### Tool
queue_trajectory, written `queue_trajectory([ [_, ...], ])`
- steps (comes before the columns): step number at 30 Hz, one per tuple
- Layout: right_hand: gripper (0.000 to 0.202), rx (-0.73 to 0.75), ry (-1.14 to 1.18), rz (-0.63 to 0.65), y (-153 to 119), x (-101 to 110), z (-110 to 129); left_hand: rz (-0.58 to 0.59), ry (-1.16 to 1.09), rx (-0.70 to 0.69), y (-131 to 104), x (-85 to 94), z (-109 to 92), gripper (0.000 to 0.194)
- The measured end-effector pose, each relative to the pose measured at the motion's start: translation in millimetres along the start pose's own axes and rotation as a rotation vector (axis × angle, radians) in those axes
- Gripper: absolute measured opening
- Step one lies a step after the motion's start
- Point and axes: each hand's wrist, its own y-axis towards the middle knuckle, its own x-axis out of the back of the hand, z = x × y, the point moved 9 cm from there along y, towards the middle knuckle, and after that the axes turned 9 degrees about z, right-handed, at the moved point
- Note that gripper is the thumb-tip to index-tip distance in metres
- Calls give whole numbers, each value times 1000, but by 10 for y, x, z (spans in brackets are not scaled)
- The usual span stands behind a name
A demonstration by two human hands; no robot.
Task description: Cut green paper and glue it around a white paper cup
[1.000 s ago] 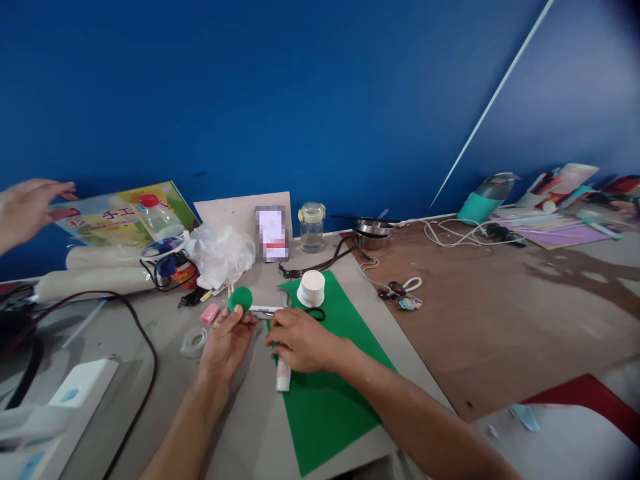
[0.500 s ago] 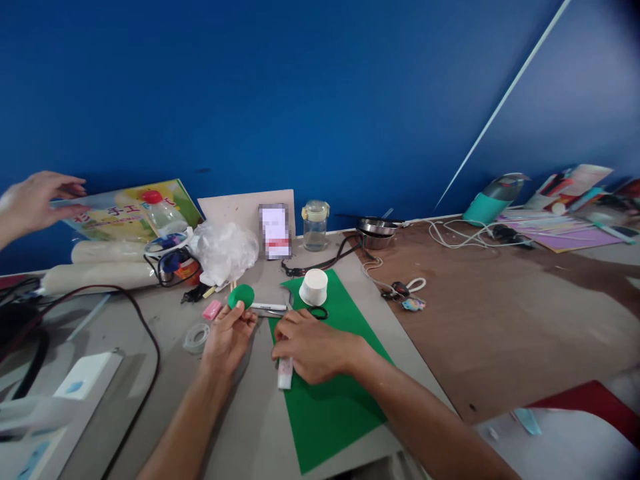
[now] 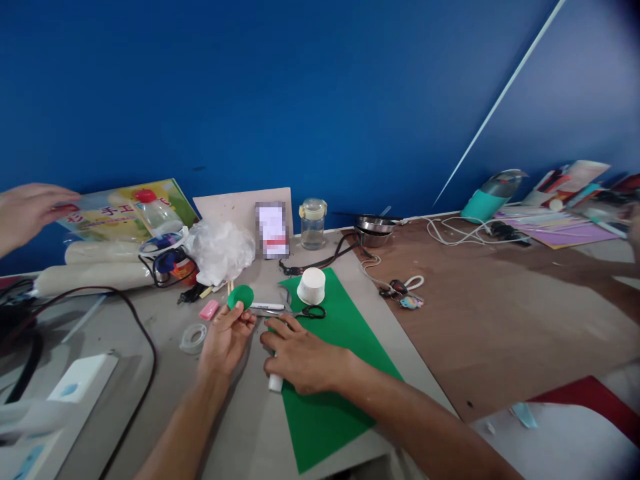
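Note:
Between thumb and fingers, my left hand point(image 3: 227, 340) holds a round green paper disc point(image 3: 241, 297) upright above the table. My right hand point(image 3: 303, 353) is closed over a small white tube point(image 3: 275, 381); only its capped end shows below the fingers. That hand rests at the left edge of a green sheet point(image 3: 330, 420). Beyond it on the sheet stands an upside-down white paper cup point(image 3: 311, 287). Scissors point(image 3: 313, 311) with black handles and a white pen point(image 3: 269, 306) lie just past my hands.
A pink eraser point(image 3: 209, 309) and a tape roll point(image 3: 193, 339) lie left of my left hand. Behind are a plastic bag point(image 3: 220, 250), a propped phone point(image 3: 273, 230) and a jar point(image 3: 313, 223). Another person's hand point(image 3: 35, 213) is at far left. Keys point(image 3: 403, 290) lie on the right.
My right hand has moved slightly left and down, covering more of the white tube and uncovering the scissors' handles. The hand at far left has shifted lower. An arm appears at far right.

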Motion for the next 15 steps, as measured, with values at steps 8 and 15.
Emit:
queue_trajectory([
  [8,10,-41,-32,-62,17,45,-55,-7,21,20,20,72,28,26],
  [15,17,-101,-24,-304,-14,196,-97,-13,-21,37,24,59,25,24],
])
